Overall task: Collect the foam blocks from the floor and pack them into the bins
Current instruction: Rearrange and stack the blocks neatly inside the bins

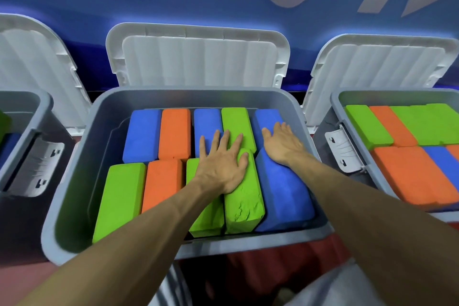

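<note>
A grey bin (74, 181) stands in the middle, filled with blue, orange and green foam blocks in two rows. My left hand (221, 166) lies flat with spread fingers, pressing on a front-row green block (244, 201) that sits a little higher than its neighbours. My right hand (280, 144) rests flat on the blue block (283, 194) at the right end, fingers reaching onto the back-row blue block (267, 118). Neither hand holds anything.
The middle bin's white lid (198, 57) stands open behind it. A second grey bin (347, 99) on the right holds green, orange and blue blocks. A third bin (27, 112) sits at the left edge. Red floor (285, 268) shows below.
</note>
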